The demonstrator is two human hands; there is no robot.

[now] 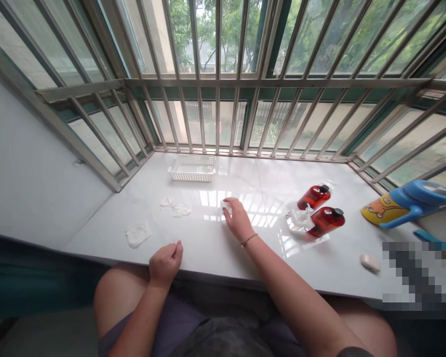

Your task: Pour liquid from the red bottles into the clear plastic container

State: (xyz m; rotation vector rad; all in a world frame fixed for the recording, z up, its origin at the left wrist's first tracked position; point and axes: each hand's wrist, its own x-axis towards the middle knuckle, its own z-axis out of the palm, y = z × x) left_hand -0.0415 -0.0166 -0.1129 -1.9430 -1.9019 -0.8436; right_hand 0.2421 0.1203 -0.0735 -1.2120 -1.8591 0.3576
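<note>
My left hand (pixel 165 263) is curled into a fist at the front edge of the white counter (pixel 208 248), thumb against the index finger; nothing shows in it. Out over the middle of the counter is my right hand (pixel 238 218), thumb and index finger apart, above bright window reflections. Between those fingertips is a pale patch, and I cannot tell whether it is glare or a thing. Left of the hands lie a crumpled white tissue (pixel 138 234) and smaller white scraps (pixel 180 210). A white perforated basket (pixel 192 176) stands further back.
To the right are two red bottles with black caps, one behind (pixel 314 197) and one in front (pixel 325 221), beside clear crumpled plastic (pixel 299 218). A blue and yellow jug (pixel 401 206) and a pale oval object (pixel 370 263) are further right. Metal bars (pixel 217 116) line the window.
</note>
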